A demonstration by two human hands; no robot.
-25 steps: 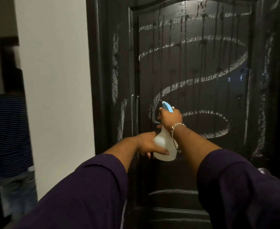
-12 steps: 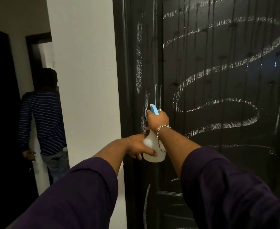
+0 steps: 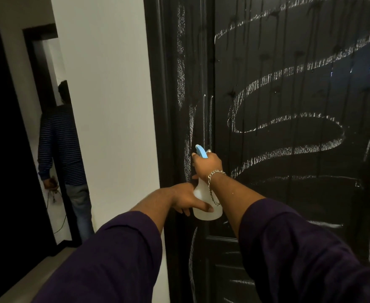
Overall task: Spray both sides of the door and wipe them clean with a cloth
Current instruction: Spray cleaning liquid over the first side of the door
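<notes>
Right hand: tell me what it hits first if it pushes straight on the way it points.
Most likely the black door, near its chalk-marked left edge. The right hand holds the spray bottle aimed there; depth is unclear.

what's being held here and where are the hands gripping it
A spray bottle: right hand around its neck at the blue trigger head, left hand steadying its lower body.

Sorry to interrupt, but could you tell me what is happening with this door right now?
A person is spraying a dark door scrawled with white chalk marks. Their right hand grips the blue head of a white spray bottle, and the left hand steadies its body. Wet drips already run down the upper panel. No cloth is in view. Another person stands in the hallway on the left.
</notes>
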